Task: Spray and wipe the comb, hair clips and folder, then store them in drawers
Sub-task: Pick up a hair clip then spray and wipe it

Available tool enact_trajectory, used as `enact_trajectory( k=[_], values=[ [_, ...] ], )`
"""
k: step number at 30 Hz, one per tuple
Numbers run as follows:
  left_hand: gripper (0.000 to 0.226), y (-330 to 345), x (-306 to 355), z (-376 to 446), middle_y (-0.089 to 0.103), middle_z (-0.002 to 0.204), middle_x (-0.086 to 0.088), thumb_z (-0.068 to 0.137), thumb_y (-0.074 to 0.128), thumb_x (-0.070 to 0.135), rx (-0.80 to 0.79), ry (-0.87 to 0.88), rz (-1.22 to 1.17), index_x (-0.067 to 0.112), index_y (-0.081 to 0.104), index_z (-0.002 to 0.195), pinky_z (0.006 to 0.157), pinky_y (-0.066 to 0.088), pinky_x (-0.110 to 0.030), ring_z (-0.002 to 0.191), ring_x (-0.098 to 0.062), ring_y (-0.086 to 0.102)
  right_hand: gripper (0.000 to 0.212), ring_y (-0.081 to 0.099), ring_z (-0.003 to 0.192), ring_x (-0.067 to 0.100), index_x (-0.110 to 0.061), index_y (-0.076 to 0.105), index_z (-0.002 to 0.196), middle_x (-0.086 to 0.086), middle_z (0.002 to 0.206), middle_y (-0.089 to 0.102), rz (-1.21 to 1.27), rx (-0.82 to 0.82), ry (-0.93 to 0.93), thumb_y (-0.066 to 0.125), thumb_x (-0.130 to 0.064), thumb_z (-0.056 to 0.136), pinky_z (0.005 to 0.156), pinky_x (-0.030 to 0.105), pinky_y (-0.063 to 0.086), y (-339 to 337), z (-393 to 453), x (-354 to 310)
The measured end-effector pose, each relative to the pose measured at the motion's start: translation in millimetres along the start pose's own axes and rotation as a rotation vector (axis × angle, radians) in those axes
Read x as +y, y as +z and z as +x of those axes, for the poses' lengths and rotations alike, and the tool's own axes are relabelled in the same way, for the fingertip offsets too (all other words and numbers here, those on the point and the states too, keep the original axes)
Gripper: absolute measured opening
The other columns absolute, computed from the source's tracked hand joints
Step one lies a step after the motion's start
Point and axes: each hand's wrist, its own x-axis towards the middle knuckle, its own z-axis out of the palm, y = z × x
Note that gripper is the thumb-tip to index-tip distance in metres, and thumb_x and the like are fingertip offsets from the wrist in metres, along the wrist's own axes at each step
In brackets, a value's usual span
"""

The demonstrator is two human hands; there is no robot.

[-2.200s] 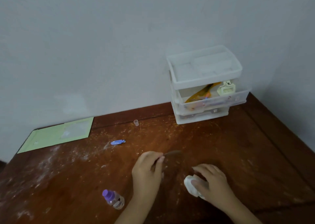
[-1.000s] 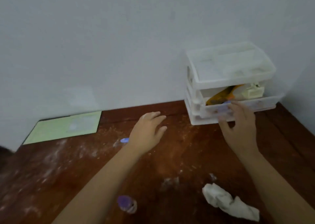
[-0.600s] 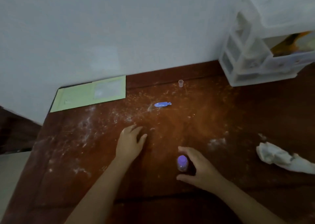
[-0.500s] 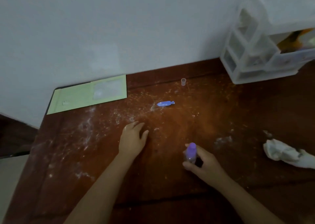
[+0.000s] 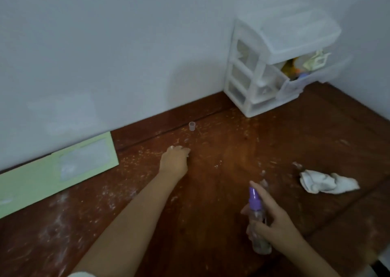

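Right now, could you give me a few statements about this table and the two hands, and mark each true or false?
1. The right hand grips the spray bottle. True.
2. The white cloth is in the left hand. False: it lies on the table, right of both hands.
3. One drawer of the drawer unit stands pulled out. True.
4. The green folder lies inside a drawer. False: it lies flat on the table by the wall.
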Motion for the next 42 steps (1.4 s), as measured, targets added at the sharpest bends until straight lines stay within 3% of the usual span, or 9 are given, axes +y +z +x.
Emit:
enact_trajectory(
  k=[3, 9, 14, 18, 23, 29, 34, 38, 42],
  values=[
    [0.032, -4, 1, 5, 0.057, 0.116, -0.007, 0.087, 0.044, 0.003, -0.039, 0.032, 0.071, 0.016, 0.060, 0.111, 0.092, 0.042, -0.035, 0.111, -0.026, 0.048, 0.062, 0.061, 0.058, 0.011, -0.034, 0.041, 0.118, 0.005, 0.077, 0.064, 0.057, 0.033, 0.054, 0.055, -0.010, 0.063, 0.056, 0.021, 0.050, 0, -6, 2],
    [0.027, -23, -3, -17, 0.058, 0.102, -0.011, 0.090, 0.044, 0.009, 0.031, -0.013, -0.088, 0.012, 0.063, 0.109, 0.088, 0.045, -0.036, 0.104, -0.028, 0.054, 0.062, 0.056, 0.049, 0.007, -0.040, 0.036, 0.117, -0.001, 0.062, 0.056, -0.005, 0.005, 0.050, 0.063, 0.000, 0.079, 0.052, 0.019, 0.049, 14, 2, -7],
    [0.017, -41, -2, -73, 0.066, 0.080, -0.002, 0.084, 0.052, 0.006, 0.139, -0.225, -0.570, 0.007, 0.069, 0.085, 0.066, 0.042, -0.016, 0.077, -0.015, 0.060, 0.066, 0.055, 0.053, 0.007, -0.053, 0.029, 0.112, 0.001, 0.069, 0.057, -0.160, -0.107, -0.029, 0.060, -0.002, 0.083, 0.057, 0.023, 0.050, 32, 10, -27],
    [0.024, -43, 10, -135, 0.060, 0.064, -0.008, 0.085, 0.052, -0.005, 0.042, -0.594, -1.305, 0.011, 0.060, 0.070, 0.046, 0.050, -0.012, 0.042, -0.004, 0.060, 0.058, 0.050, 0.054, 0.004, -0.047, 0.032, 0.114, -0.006, 0.067, 0.051, -0.267, -0.159, -0.146, 0.059, -0.006, 0.084, 0.054, 0.014, 0.040, 48, 7, -44],
    [0.015, -24, 24, -207, 0.068, 0.054, -0.004, 0.084, 0.055, -0.005, 0.054, -0.812, -1.723, 0.005, 0.062, 0.076, 0.046, 0.052, -0.015, 0.047, -0.009, 0.065, 0.053, 0.042, 0.084, -0.026, -0.042, 0.020, 0.113, -0.027, 0.078, 0.036, -0.436, -0.251, -0.327, 0.059, -0.018, 0.086, 0.066, 0.001, 0.036, 65, -16, -59],
    [0.018, -14, 47, -245, 0.069, 0.056, -0.004, 0.082, 0.058, -0.005, 0.350, -0.900, -1.752, 0.009, 0.064, 0.074, 0.046, 0.050, -0.012, 0.050, -0.008, 0.066, 0.051, 0.038, 0.093, -0.030, -0.043, 0.028, 0.114, -0.031, 0.093, 0.039, -0.495, -0.292, -0.408, 0.061, -0.017, 0.085, 0.072, -0.005, 0.033, 72, -38, -51],
    [0.019, -14, 59, -254, 0.069, 0.052, -0.003, 0.081, 0.059, -0.005, 0.432, -0.880, -1.750, 0.011, 0.064, 0.073, 0.047, 0.050, -0.012, 0.051, -0.007, 0.067, 0.045, 0.051, 0.084, -0.004, -0.026, 0.051, 0.115, -0.004, 0.087, 0.067, -0.671, -0.196, -0.535, 0.062, -0.016, 0.073, 0.067, -0.011, 0.028, 81, -41, -38],
    [0.020, -14, 62, -256, 0.069, 0.052, -0.004, 0.081, 0.058, -0.006, 0.446, -0.859, -1.754, 0.011, 0.063, 0.073, 0.047, 0.050, -0.012, 0.052, -0.008, 0.067, 0.039, 0.045, 0.072, -0.003, -0.024, 0.040, 0.127, -0.009, 0.096, 0.052, -0.671, -0.264, -0.410, 0.049, -0.019, 0.090, 0.068, 0.004, 0.033, 81, -46, -39],
    [0.020, -12, 64, -257, 0.069, 0.053, -0.004, 0.081, 0.058, -0.007, 0.434, -0.839, -1.769, 0.011, 0.063, 0.073, 0.047, 0.050, -0.012, 0.052, -0.008, 0.067, 0.045, 0.044, 0.066, -0.010, -0.022, 0.037, 0.130, -0.024, 0.084, 0.040, -0.644, -0.226, -0.339, 0.052, -0.017, 0.088, 0.062, 0.001, 0.036, 79, -42, -42]
  ],
)
